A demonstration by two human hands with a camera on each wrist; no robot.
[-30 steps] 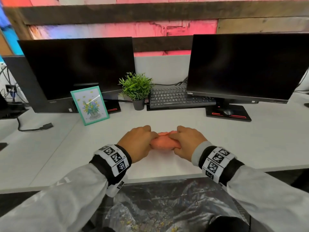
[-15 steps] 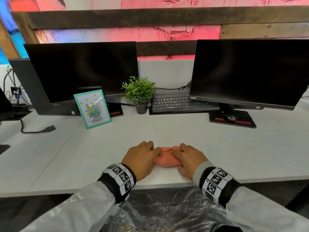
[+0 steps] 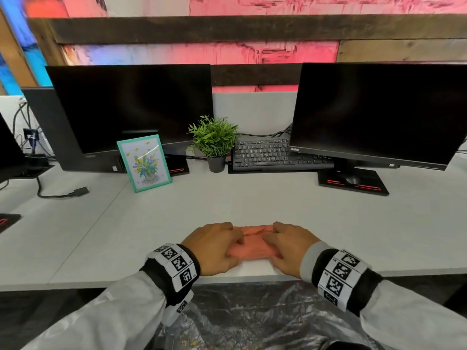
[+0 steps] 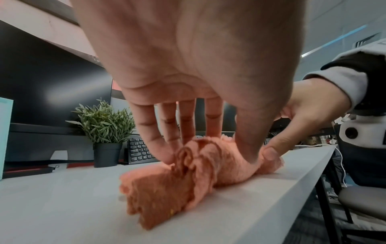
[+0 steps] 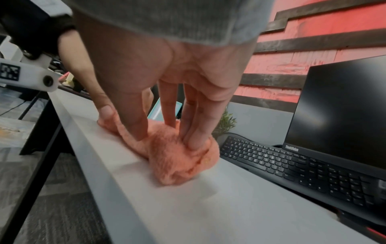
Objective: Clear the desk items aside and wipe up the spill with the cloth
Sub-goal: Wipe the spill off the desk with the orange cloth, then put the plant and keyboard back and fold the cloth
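An orange cloth (image 3: 252, 245) lies bunched on the white desk (image 3: 353, 236), close to its front edge. My left hand (image 3: 235, 248) pinches the cloth's left end between fingers and thumb and presses it down. My right hand (image 3: 270, 248) does the same on the right end. The left wrist view shows the left hand (image 4: 208, 156) with fingers behind the cloth (image 4: 167, 194) and thumb in front. In the right wrist view the right hand (image 5: 167, 140) digs its fingers into the cloth (image 5: 177, 161). No spill shows on the desk.
At the back stand a framed flower picture (image 3: 144, 162), a small potted plant (image 3: 214, 142) and a black keyboard (image 3: 265, 154), between two dark monitors (image 3: 131, 107) (image 3: 379, 112). A mouse (image 3: 352, 179) sits on the right monitor's base. A loose cable (image 3: 63, 194) lies at left.
Both hands have drawn the cloth toward the desk's front edge and pressed it flatter. The cloth now shows wider between the hands.
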